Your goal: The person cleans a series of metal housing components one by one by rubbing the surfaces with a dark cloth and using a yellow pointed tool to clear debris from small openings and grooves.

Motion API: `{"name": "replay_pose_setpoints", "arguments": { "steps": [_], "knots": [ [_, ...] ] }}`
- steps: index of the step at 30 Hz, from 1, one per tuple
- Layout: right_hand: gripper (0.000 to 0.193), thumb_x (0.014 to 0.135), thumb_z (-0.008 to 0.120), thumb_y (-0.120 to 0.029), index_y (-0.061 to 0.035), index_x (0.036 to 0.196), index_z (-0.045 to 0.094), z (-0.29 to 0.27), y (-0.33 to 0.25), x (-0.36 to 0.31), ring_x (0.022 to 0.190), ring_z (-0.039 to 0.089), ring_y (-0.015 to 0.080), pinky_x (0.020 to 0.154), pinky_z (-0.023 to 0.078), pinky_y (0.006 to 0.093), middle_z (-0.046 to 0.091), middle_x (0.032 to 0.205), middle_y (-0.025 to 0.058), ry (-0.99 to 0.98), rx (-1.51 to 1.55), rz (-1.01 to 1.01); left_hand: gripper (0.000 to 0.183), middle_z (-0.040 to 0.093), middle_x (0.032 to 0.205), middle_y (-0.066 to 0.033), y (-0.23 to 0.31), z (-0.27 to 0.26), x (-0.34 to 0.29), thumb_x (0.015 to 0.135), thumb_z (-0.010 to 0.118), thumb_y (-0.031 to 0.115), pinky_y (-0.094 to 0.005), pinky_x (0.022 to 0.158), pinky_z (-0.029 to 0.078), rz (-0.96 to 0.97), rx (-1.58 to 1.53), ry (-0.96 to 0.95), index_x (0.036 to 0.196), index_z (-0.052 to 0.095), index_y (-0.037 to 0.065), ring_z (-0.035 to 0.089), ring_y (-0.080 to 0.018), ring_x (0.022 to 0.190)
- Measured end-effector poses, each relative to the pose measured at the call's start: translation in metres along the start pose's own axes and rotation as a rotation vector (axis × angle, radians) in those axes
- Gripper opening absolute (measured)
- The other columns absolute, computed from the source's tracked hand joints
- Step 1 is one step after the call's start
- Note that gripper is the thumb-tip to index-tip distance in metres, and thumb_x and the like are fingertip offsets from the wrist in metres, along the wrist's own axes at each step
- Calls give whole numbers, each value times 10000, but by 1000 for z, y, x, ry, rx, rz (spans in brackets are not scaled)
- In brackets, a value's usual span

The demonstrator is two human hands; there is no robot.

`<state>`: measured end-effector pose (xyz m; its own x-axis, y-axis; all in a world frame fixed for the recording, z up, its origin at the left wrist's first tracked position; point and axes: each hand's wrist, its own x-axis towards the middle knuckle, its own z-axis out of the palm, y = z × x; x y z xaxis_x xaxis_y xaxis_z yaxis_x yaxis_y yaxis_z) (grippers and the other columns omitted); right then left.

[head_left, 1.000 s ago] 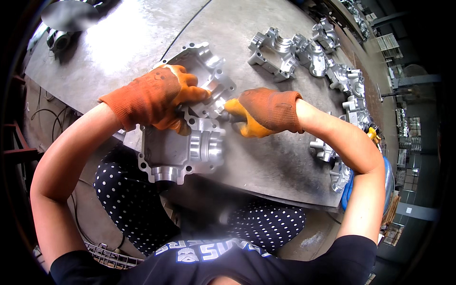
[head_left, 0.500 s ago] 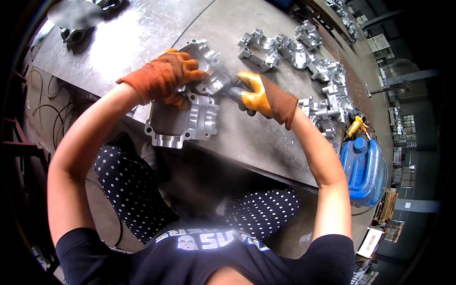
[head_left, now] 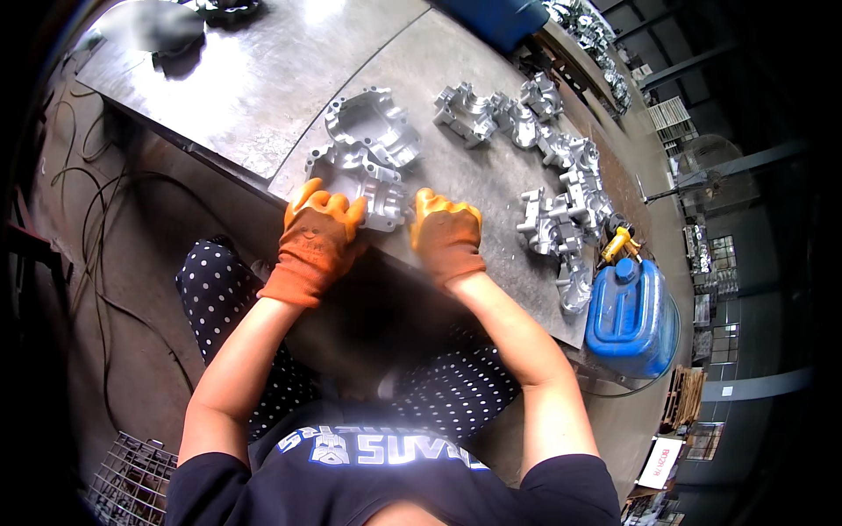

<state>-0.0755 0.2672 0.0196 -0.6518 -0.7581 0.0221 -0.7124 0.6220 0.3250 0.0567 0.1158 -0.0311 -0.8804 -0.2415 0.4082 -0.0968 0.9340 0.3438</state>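
My left hand (head_left: 317,235), in an orange knit glove, is closed on the near-left edge of a silver metal casting (head_left: 382,200) with an open frame-like shape, at the table's front edge. Touching its far side is a second similar casting (head_left: 375,131), lying flat. My right hand (head_left: 445,230), in an orange and brown glove, is just right of the nearer casting, slightly apart from it. Its fingers are curled in, and whatever they may hold is hidden beneath the glove.
More silver castings (head_left: 561,162) stretch in a chain along the table's right side. A yellow-handled tool (head_left: 618,245) and a blue jerrycan (head_left: 627,316) stand at the right edge. Dark parts (head_left: 180,61) lie far left. Cables (head_left: 110,210) hang by the metal table (head_left: 254,131).
Both hands have drawn back toward me. My left hand has moved from between the castings to the nearer one's front edge; my right has come down beside it. The view has shifted.
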Motion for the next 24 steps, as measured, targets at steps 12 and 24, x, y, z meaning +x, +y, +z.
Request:
{"name": "replay_pose_setpoints", "arguments": {
  "steps": [12, 24],
  "knots": [
    [121, 907, 568, -182, -80, 931, 628, 12, -21, -7, 737, 728, 330, 691, 536, 457, 735, 829, 135, 103, 70, 198, 507, 628, 951, -67, 7, 2, 2, 737, 810, 384, -448, 983, 403, -44, -6, -61, 1173, 653, 180, 612, -302, 976],
    [115, 879, 603, -191, -88, 932, 599, 13, -22, -6, 690, 711, 314, 659, 526, 445, 701, 794, 111, 29, 22, 201, 498, 625, 958, -58, 6, 4, 1, 754, 785, 404, -440, 989, 391, -39, -29, -38, 1165, 651, 156, 606, -288, 972]
  ]
}}
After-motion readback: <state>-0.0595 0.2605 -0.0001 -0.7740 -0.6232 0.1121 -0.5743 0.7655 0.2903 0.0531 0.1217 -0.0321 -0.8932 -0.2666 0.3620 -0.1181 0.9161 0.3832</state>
